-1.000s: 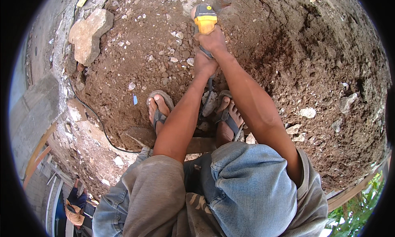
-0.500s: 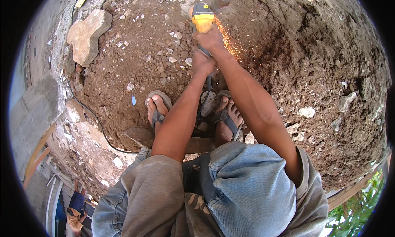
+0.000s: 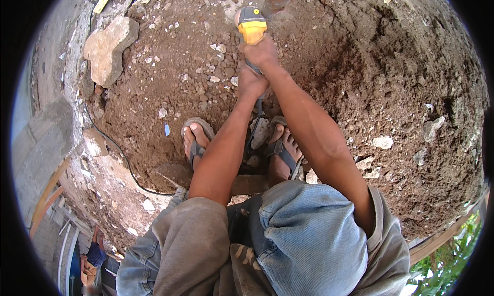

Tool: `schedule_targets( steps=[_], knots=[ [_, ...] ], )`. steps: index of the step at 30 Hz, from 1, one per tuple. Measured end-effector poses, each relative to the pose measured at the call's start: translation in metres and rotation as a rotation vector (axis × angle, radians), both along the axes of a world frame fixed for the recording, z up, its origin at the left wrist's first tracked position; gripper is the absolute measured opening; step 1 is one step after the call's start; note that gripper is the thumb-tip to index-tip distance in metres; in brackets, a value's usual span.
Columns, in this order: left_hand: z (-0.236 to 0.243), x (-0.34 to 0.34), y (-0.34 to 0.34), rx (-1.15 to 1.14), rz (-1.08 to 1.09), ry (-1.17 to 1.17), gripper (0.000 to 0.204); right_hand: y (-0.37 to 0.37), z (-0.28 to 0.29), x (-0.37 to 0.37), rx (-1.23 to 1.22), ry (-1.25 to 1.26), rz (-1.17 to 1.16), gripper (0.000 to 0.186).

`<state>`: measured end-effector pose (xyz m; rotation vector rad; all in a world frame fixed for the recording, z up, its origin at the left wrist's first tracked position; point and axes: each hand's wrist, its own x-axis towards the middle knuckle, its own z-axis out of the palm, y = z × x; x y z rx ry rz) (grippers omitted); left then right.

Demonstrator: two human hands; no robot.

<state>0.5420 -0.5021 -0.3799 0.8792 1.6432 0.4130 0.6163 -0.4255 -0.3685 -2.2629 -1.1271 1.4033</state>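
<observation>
A yellow and black angle grinder (image 3: 252, 28) is in both my hands, out in front of my feet at the top of the view. My right hand (image 3: 262, 51) is closed around its body just behind the yellow head. Behind it, nearer to me, my left hand (image 3: 250, 81) wraps the grey rear end, where the cord (image 3: 259, 110) hangs toward the ground. Beside the grinder's head, on its right, stands a rusty brown pipe or post (image 3: 278, 0). The disc is mostly hidden by the head, so I cannot tell whether it touches the post.
Loose brown soil with pebbles surrounds my sandalled feet (image 3: 195, 136). A large flat stone (image 3: 110, 49) lies at the left, with a black cable (image 3: 121, 152) curving past below it. Rough earth (image 3: 411, 90) fills the right. Another person (image 3: 92, 260) shows at the lower left edge.
The orange sparks that streamed down from the grinder's right side no longer show. Both hands and the grinder have shifted very slightly left; the grip is the same.
</observation>
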Motion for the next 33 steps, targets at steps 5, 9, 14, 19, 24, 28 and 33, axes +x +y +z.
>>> schedule_targets(
  steps=[5, 9, 14, 19, 24, 28, 33],
  knots=[
    [-0.015, -0.008, -0.003, 0.106, 0.003, -0.051, 0.081, -0.001, 0.005, -0.006, -0.016, 0.017, -0.062, 0.071],
    [-0.031, -0.014, -0.007, 0.111, -0.005, -0.033, 0.089, -0.001, 0.008, -0.008, -0.003, 0.052, -0.056, 0.071],
    [-0.031, -0.015, -0.008, 0.132, 0.005, -0.059, 0.085, -0.002, 0.010, -0.009, -0.012, 0.051, -0.068, 0.073],
    [-0.008, -0.008, -0.001, 0.059, -0.030, 0.001, 0.083, -0.004, 0.000, -0.006, 0.015, 0.026, -0.074, 0.074],
    [-0.004, -0.008, -0.001, 0.067, -0.014, 0.038, 0.083, -0.003, 0.002, -0.006, 0.010, 0.073, -0.098, 0.073],
    [-0.005, -0.009, -0.002, 0.083, -0.032, 0.036, 0.082, -0.005, 0.001, -0.007, 0.011, 0.060, -0.093, 0.071],
    [0.000, -0.007, -0.003, 0.068, 0.001, -0.020, 0.083, -0.005, 0.012, -0.006, -0.033, 0.031, -0.108, 0.074]
  ],
)
